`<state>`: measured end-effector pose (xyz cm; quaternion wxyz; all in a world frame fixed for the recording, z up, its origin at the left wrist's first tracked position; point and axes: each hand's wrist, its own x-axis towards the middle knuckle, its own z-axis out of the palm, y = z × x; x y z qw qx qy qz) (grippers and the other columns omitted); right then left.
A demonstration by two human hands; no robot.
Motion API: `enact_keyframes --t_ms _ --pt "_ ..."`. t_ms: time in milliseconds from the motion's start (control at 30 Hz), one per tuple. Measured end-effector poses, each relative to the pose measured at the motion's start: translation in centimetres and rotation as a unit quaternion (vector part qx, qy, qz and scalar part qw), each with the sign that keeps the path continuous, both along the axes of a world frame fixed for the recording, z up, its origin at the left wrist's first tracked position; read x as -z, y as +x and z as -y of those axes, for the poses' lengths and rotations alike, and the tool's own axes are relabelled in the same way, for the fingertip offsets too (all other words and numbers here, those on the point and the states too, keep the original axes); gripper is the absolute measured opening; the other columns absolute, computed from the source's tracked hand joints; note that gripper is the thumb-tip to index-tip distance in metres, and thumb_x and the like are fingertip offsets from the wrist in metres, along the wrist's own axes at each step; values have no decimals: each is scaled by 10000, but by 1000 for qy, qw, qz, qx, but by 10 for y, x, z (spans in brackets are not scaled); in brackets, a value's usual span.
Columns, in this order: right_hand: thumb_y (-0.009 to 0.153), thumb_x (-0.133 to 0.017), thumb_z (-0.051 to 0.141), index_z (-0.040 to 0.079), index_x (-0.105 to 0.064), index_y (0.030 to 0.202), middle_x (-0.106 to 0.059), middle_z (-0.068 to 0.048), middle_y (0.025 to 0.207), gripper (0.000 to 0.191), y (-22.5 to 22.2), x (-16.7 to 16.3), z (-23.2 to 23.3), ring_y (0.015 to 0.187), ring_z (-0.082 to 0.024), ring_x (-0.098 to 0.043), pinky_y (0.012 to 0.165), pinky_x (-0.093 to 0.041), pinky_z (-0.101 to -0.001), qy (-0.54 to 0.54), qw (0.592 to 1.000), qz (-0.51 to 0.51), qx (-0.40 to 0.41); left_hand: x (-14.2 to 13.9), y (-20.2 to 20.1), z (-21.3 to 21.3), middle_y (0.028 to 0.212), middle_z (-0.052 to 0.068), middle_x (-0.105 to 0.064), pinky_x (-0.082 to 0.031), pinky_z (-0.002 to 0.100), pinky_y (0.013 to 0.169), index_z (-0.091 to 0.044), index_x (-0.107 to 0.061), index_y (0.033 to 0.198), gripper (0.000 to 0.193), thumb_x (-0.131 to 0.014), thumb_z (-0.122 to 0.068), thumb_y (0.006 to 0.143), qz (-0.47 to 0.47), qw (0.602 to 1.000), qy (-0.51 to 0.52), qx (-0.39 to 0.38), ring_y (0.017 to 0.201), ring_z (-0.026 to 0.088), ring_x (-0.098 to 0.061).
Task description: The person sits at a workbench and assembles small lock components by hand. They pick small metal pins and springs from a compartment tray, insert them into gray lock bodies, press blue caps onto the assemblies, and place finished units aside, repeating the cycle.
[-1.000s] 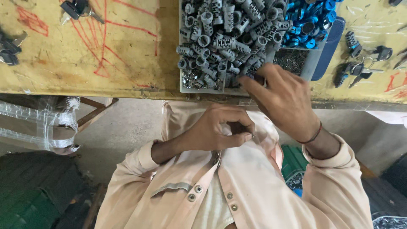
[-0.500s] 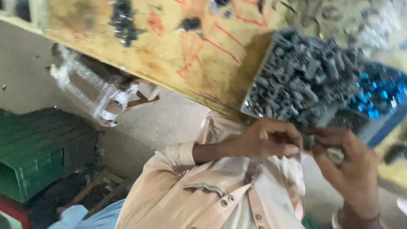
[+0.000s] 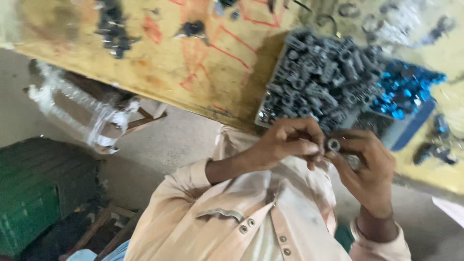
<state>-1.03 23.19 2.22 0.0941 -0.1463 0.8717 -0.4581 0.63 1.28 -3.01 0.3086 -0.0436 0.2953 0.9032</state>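
Tray on yellow bench holds grey fittings; blue fittings beside. Left hand and right hand both pinch 1 small grey fitting just below tray. Versus 0.5 s ago: hands closer together, view shifted.

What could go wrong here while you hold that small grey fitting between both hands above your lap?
The small grey fitting is pinched only by fingertips of the left hand and right hand, off the yellow table; a slip could drop it to the floor. The tray of grey parts sits at the table edge, so an elbow might tip it.
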Motion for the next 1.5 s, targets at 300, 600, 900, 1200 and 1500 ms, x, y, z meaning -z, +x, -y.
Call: enact_keyframes --t_ms 300,600,900,1200,1500 --pt "792 -808 -74 20 -724 1122 -706 -135 1166 353 -3 -7 2 1044 -285 -730 828 -578 -318 15 999 -35 -26 -21 -5 -1 867 12 -684 -550 226 633 21 -687 999 124 -739 -83 955 -3 985 -168 26 708 53 -639" --pt "783 -857 -48 49 -693 1094 -697 -104 1105 365 1 1 5 1009 -260 -722 844 -583 -342 -7 999 -50 -16 -26 -7 3 794 -16 -677 -496 187 567 23 -715 975 158 -775 -116 927 -32 964 -265 17 661 7 -597" --pt "833 -840 -72 64 -712 1122 -690 -107 1135 344 0 -1 6 1037 -252 -725 835 -589 -323 11 997 -75 -23 -26 -5 0 788 -10 -676 -492 190 558 18 -705 958 145 -770 -110 936 -8 970 -242 13 651 8 -587" --pt "891 -821 -86 22 -744 1113 -704 -116 1115 258 -2 -10 12 965 -243 -744 825 -611 -343 48 986 -153 -53 -27 -4 -3 810 8 -654 -477 204 560 10 -643 958 101 -726 -48 963 -18 964 -264 -24 662 20 -577" --pt "819 -886 -62 4 -744 1077 -704 -112 1037 302 10 -9 11 887 -224 -735 739 -599 -334 41 987 -154 -34 -32 -7 8 954 20 -674 -548 210 676 6 -643 1070 115 -677 -98 1036 -88 964 -251 -8 809 45 -647"
